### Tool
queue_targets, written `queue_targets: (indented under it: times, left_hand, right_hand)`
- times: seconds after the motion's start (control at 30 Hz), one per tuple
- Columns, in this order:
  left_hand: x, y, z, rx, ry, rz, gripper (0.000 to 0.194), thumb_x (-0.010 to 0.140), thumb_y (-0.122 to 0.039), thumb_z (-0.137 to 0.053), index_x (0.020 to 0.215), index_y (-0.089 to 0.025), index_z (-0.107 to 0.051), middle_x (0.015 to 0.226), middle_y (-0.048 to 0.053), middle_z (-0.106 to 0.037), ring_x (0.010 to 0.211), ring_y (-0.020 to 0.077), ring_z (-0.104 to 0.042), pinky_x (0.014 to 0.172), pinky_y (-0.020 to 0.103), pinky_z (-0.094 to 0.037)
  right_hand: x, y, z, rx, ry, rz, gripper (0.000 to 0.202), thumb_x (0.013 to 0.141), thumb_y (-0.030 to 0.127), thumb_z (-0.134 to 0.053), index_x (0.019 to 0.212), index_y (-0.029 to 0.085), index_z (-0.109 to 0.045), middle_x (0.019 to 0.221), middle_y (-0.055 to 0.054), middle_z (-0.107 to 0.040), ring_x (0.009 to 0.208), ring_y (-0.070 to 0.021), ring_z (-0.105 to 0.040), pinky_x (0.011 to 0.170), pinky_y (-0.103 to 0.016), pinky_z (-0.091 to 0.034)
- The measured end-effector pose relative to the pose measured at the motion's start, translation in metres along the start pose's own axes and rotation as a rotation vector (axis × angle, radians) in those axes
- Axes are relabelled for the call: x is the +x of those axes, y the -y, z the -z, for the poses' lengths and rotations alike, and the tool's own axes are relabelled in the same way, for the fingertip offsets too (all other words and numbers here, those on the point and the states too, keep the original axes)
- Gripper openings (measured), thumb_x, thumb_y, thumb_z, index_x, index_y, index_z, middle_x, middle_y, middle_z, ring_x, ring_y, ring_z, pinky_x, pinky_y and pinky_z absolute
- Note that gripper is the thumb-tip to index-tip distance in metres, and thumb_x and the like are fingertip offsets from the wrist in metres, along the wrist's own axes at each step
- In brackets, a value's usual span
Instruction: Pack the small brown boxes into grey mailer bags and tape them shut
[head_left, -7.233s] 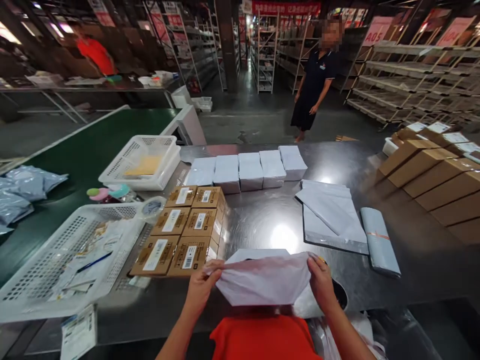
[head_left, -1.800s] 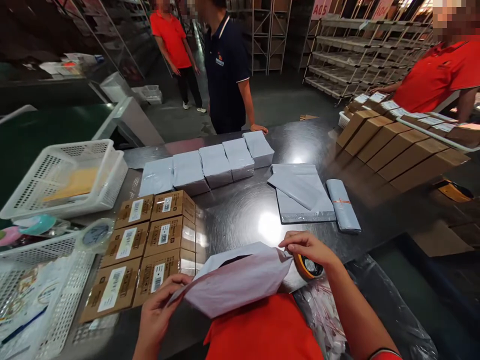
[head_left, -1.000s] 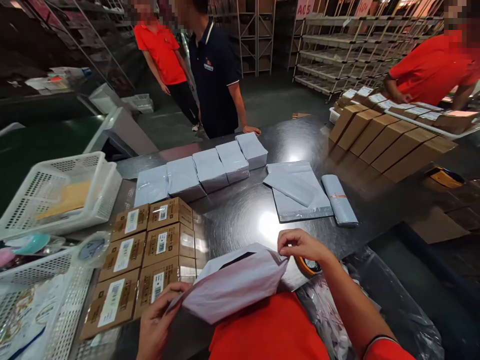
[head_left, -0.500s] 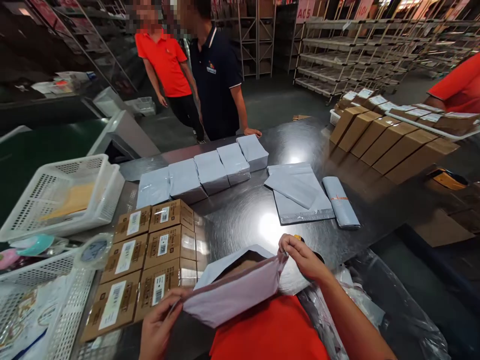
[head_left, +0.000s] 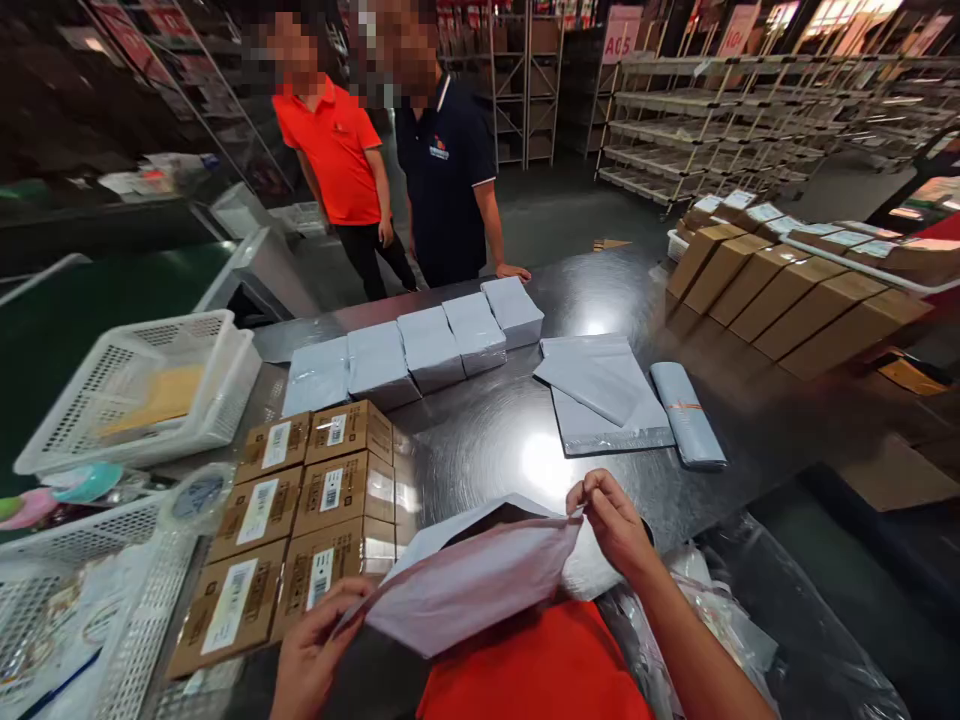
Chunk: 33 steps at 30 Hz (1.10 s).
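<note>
A pale grey poly mailer bag [head_left: 472, 585] is stretched between my two hands above the table's near edge. My left hand [head_left: 319, 640] pinches its left corner. At the opposite corner, the fingers of my right hand [head_left: 611, 520] are closed on the bag's edge. The mouth of the bag gapes, with a dark inside; what lies within is mostly hidden. Just left of the bag stand brown cartons [head_left: 341, 490] with white barcode labels, set in two columns. Beyond it lies a flat stack of mailer bags [head_left: 600, 415], beside a rolled bundle of bags [head_left: 686, 415] with an orange band.
A row of wrapped grey parcels [head_left: 382, 360] runs along the far side of the metal table [head_left: 480, 440]. White baskets [head_left: 45, 440] and a tape roll [head_left: 199, 495] sit at left. Brown boxes [head_left: 780, 290] line the right. Two people stand across the table, one resting a hand [head_left: 514, 272] on it.
The bag's front panel has tipped slightly, so less of its inside shows. Both hands keep their hold. The whole view has shifted a little, and the red sleeve at far right has mostly left it.
</note>
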<state>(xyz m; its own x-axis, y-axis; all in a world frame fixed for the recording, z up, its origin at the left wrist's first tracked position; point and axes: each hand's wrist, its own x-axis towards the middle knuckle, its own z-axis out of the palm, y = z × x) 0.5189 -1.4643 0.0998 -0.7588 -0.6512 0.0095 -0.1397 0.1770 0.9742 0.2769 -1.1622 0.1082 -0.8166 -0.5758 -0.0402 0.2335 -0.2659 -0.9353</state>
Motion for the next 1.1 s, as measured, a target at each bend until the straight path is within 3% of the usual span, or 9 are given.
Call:
queue_targets:
  times: [0.13,0.2,0.27,0.37,0.63,0.87,0.97,1.1]
  left_hand:
    - [-0.001,0.008,0.007,0.005,0.062,0.014,0.035,0.064,-0.054,-0.078,0.059,-0.020,-0.074,0.079,0.011,-0.070,0.079,0.0262,-0.066,0.071,0.033,-0.055]
    - [-0.001,0.009,0.009,0.003,0.092,0.019,0.033,0.066,-0.052,-0.077,0.060,-0.019,-0.074,0.080,0.012,-0.070,0.079,0.0264,-0.066,0.070,0.033,-0.055]
    - [-0.001,0.011,0.011,-0.005,0.095,0.017,0.032,0.066,-0.050,-0.078,0.061,-0.019,-0.075,0.081,0.012,-0.070,0.080,0.0264,-0.066,0.072,0.033,-0.055]
    - [-0.001,0.012,0.011,-0.003,0.069,0.022,0.031,0.063,-0.050,-0.079,0.060,-0.020,-0.075,0.081,0.012,-0.070,0.080,0.0261,-0.067,0.072,0.032,-0.056]
    - [-0.002,-0.006,-0.001,0.001,0.012,0.059,0.041,0.059,-0.059,-0.079,0.053,-0.019,-0.072,0.074,0.012,-0.070,0.075,0.0259,-0.067,0.067,0.032,-0.055]
    - [-0.003,0.001,0.001,-0.020,0.040,0.069,0.037,0.062,-0.057,-0.079,0.058,-0.021,-0.075,0.078,0.011,-0.071,0.077,0.0257,-0.068,0.066,0.030,-0.056]
    - [-0.003,0.004,0.004,-0.036,0.029,0.076,0.036,0.062,-0.056,-0.079,0.057,-0.021,-0.074,0.079,0.011,-0.071,0.078,0.0258,-0.068,0.067,0.030,-0.056]
    - [-0.003,0.003,0.003,-0.018,-0.014,0.065,0.035,0.060,-0.054,-0.081,0.056,-0.021,-0.073,0.076,0.011,-0.072,0.077,0.0256,-0.069,0.067,0.030,-0.057]
  right_hand:
    - [0.007,0.003,0.005,-0.064,0.183,0.010,0.070,0.071,0.076,-0.064,0.116,0.023,-0.062,0.084,-0.001,-0.054,0.073,-0.0161,-0.045,0.066,-0.028,-0.036]
    - [0.010,0.008,0.006,-0.167,0.324,0.011,0.071,0.061,0.076,-0.073,0.104,0.020,-0.070,0.087,-0.002,-0.053,0.080,-0.0173,-0.047,0.071,-0.029,-0.037]
    - [0.012,0.014,0.005,-0.201,0.396,0.022,0.057,0.059,0.068,-0.080,0.086,0.019,-0.072,0.091,-0.003,-0.053,0.084,-0.0181,-0.048,0.076,-0.030,-0.036]
    - [0.012,0.020,0.001,-0.129,0.347,0.025,0.045,0.066,0.061,-0.079,0.075,0.018,-0.068,0.089,-0.004,-0.056,0.081,-0.0172,-0.049,0.075,-0.030,-0.036]
    - [0.010,0.014,0.004,-0.009,0.337,0.037,0.047,0.078,0.064,-0.067,0.074,0.017,-0.069,0.077,-0.006,-0.063,0.074,-0.0190,-0.054,0.072,-0.032,-0.039]
    - [0.016,0.011,0.016,-0.119,0.322,0.034,0.034,0.076,0.050,-0.076,0.072,0.017,-0.072,0.075,-0.005,-0.065,0.071,-0.0173,-0.057,0.066,-0.030,-0.043]
    - [0.016,0.008,0.015,-0.161,0.237,0.043,0.030,0.077,0.047,-0.076,0.070,0.018,-0.071,0.072,-0.003,-0.064,0.067,-0.0164,-0.056,0.064,-0.030,-0.043]
    - [0.007,0.001,0.004,-0.146,0.030,0.119,0.025,0.079,0.043,-0.074,0.071,0.020,-0.068,0.074,-0.003,-0.061,0.070,-0.0166,-0.055,0.066,-0.030,-0.043]
